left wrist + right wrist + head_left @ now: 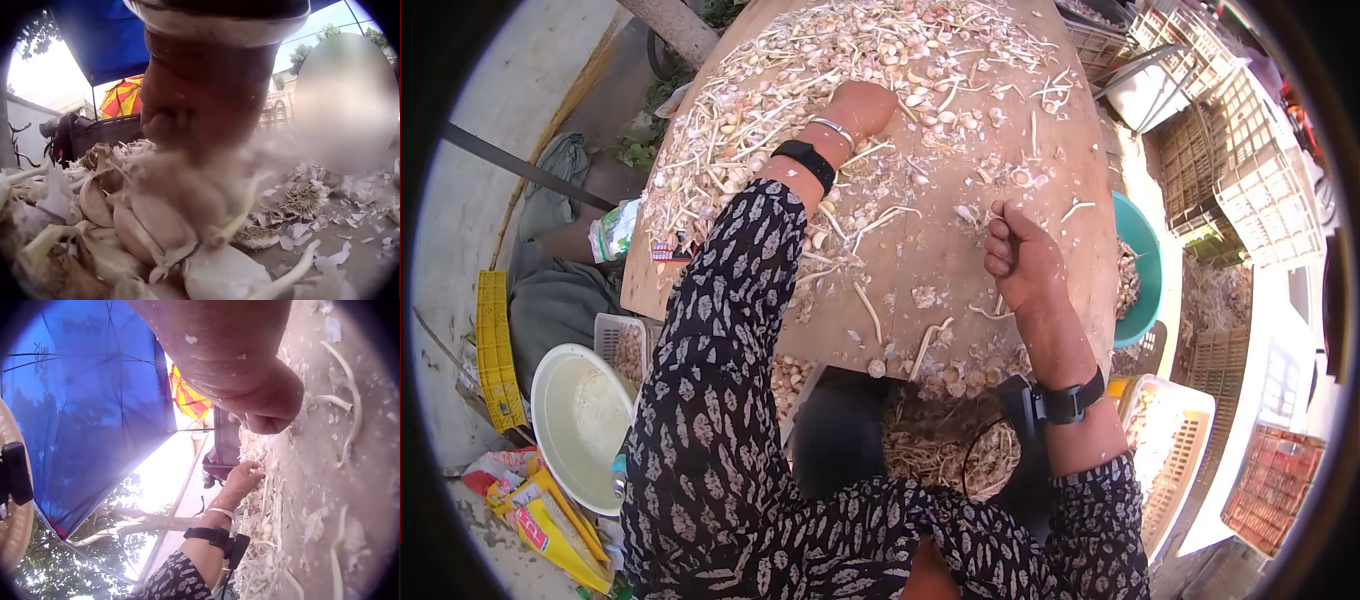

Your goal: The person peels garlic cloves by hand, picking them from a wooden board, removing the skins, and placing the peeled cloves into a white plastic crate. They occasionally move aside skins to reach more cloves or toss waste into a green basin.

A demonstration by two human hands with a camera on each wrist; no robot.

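Garlic cloves and bulbs with dry stalks are heaped over the far and left parts of a wooden table. The left hand reaches down at the heap's right edge; its fingertips are hidden in the head view and blurred in the left wrist view, so any hold is unclear. Nearer the table's right side, the right hand is raised above scattered skins, its fingers curled in and the thumb against them. Nothing shows in it.
A teal basin with garlic stands right of the table, and a pale green basin at the left. A white basket sits lower right. Stacked crates are farther right. Loose stalks lie near the front edge.
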